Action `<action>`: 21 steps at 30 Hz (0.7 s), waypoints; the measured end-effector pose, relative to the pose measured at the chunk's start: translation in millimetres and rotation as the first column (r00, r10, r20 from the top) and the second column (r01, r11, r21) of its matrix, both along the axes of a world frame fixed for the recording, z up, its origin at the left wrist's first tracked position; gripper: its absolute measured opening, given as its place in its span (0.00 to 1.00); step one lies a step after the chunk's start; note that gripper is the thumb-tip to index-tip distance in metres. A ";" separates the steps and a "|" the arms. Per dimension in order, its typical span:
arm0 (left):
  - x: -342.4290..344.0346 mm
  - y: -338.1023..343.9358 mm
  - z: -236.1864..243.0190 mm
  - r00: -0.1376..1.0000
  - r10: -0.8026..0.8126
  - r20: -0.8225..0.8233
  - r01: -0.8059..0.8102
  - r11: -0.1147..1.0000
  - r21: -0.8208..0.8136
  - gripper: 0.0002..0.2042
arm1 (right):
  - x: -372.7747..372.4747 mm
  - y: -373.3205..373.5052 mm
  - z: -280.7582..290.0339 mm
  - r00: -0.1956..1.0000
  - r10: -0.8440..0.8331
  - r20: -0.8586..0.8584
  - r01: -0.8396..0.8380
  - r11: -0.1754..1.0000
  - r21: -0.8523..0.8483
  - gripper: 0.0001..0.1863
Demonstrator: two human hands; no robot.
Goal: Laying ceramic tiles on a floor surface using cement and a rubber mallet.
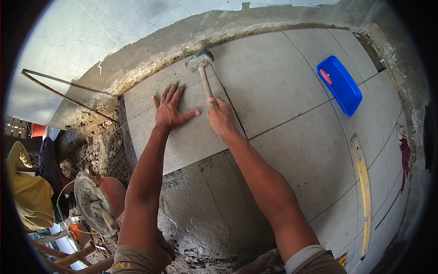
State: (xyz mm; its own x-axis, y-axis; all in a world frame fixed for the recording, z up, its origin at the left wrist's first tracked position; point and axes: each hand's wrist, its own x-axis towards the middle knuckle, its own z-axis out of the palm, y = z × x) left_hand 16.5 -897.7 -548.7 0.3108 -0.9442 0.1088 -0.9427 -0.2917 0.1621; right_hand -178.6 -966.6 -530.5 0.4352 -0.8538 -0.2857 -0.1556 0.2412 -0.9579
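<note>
My right hand [221,117] is closed round the wooden handle of a mallet [205,80]. The mallet's dark, mortar-smeared head is at the far edge of a grey floor tile [150,141], near the wall; whether it touches the tile I cannot tell. My left hand [169,109] lies on the same tile with its fingers spread and thumb pointing right. A dark gap runs between this tile and the large tile [264,68] to its right. Wet grey mortar [205,205] spreads in front of the tile, between my forearms.
A blue tray [345,93] with a pink item inside sits on tiles at right. Nearer lies a yellow straight strip [362,192]. An orange bucket [116,194] of mortar stands on rubble at left, beside a person in yellow [29,192]. A rod [68,96] leans by the wall.
</note>
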 end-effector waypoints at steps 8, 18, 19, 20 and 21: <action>10.0 1.6 -0.5 1.000 0.001 -0.014 -0.001 1.000 -0.001 0.58 | 0.5 0.4 -6.5 0.998 0.063 0.018 -0.065 0.986 0.151 0.19; 24.5 16.2 3.0 1.000 0.020 -0.009 -0.020 1.000 0.003 0.58 | 12.8 19.2 -13.2 0.986 0.065 0.156 -0.104 0.961 0.258 0.16; 18.5 7.9 -1.0 1.000 0.011 -0.006 -0.011 1.000 0.011 0.58 | 2.2 16.0 -20.6 0.989 0.048 0.143 -0.080 0.970 0.228 0.16; 16.6 8.7 -0.7 1.000 0.014 -0.022 -0.014 1.000 0.016 0.59 | -4.1 17.9 1.8 0.998 0.031 0.058 -0.047 0.954 0.297 0.15; 10.5 2.2 -1.4 0.998 -0.003 -0.056 0.002 1.000 -0.002 0.59 | -14.5 14.0 6.0 0.996 -0.013 0.083 -0.010 0.965 0.261 0.19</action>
State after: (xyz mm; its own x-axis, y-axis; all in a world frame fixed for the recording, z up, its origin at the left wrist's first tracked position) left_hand 27.0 -895.6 -550.1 0.3141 -0.9449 0.0928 -0.9329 -0.2890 0.2149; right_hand -193.0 -952.5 -524.5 0.4658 -0.7553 -0.4610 -0.0770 0.4844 -0.8714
